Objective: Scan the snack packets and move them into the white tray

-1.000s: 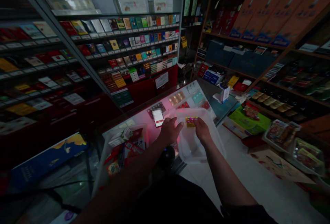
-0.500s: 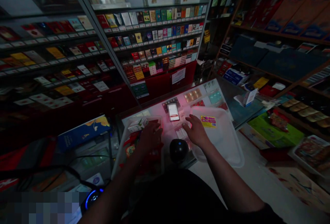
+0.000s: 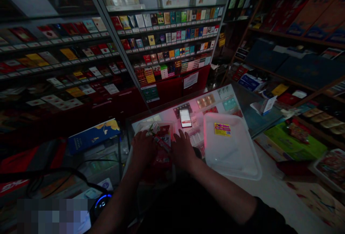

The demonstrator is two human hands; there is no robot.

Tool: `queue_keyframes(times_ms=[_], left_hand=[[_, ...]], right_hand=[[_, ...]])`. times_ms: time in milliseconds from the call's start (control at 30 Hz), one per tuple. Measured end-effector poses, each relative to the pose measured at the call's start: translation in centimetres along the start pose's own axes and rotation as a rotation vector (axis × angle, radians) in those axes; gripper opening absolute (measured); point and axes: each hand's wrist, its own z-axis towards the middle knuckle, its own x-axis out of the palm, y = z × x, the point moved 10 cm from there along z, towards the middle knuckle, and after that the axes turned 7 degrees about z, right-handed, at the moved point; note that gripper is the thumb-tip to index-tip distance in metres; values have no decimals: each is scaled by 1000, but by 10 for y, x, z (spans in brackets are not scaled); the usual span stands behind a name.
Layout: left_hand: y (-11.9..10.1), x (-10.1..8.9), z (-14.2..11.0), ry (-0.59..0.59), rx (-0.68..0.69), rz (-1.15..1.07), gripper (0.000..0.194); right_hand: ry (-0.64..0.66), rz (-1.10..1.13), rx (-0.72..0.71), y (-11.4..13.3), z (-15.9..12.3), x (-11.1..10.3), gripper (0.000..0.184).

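Note:
A translucent plastic tub (image 3: 173, 171) holds red packets (image 3: 163, 155) and a white-and-green packet (image 3: 153, 127) near its far end. My left hand (image 3: 144, 149) lies over the left part of the tub, next to the white-and-green packet. Its fingertips are dark, and I cannot tell whether they grip anything. At the tub's right rim is my right hand (image 3: 184, 149), fingers stretched forward and apart, with nothing visible in it. A phone with a lit screen (image 3: 185, 120) lies on the glass counter just beyond it.
Right of my hands stands a white tub (image 3: 252, 155) with a yellow label (image 3: 222, 129). A black rounded object (image 3: 197, 152) is partly hidden by my right wrist. A blue box (image 3: 93, 135) lies at left. Shelves of small packs (image 3: 167, 18) line the back.
My right hand has moved left, from beside the white tub to the packet tub's right rim. My left hand has shifted to the tub's left part, exposing more red packets. The view has shifted slightly.

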Motion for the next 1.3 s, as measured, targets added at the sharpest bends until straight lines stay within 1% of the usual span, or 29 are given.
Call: queue_keyframes(times_ms=[100, 300, 467, 600, 667, 733, 767, 833, 900, 967, 1033, 1067, 1133, 1200, 1300], left_hand=[[-2, 6, 1, 13, 11, 34, 38], [2, 16, 0, 50, -21, 9, 41], [6, 17, -2, 33, -48, -71, 42], [13, 16, 0, -30, -38, -162, 39], [20, 11, 1, -78, -47, -246, 37], [31, 6, 1, -100, -98, -382, 36], [36, 4, 1, -90, -141, -470, 36], [44, 2, -2, -32, -258, -676, 35], [46, 3, -6, 27, -379, -918, 36], [40, 3, -9, 42, -462, -1176, 41], [27, 1, -6, 45, -476, -1388, 47], [21, 0, -4, 47, -468, -1454, 48], [9, -4, 2, 46, -442, -1504, 48], [-1, -9, 9, 42, -408, -1482, 46], [-20, -18, 16, 52, -309, -1433, 41]], right_hand=[[26, -38, 4, 7, 5, 9, 50], [25, -88, 41, 9, 13, 20, 42], [53, -195, 51, 11, 16, 26, 39], [60, -157, 66, 11, 16, 24, 36], [36, -135, 67, 11, 16, 20, 34], [2, -119, 72, 8, 16, 13, 32], [-15, -108, 79, 6, 16, 10, 31], [-41, -74, 93, 1, 17, 3, 28], [-60, -33, 110, -4, 18, -5, 25], [-79, 13, 122, -7, 19, -13, 24], [-100, 52, 141, -10, 17, -20, 23], [-111, 70, 156, -11, 16, -23, 23], [-118, 122, 201, -17, 14, -23, 22], [-119, 219, 247, -25, 12, -19, 20], [-144, 394, 281, -36, 9, -12, 13]])
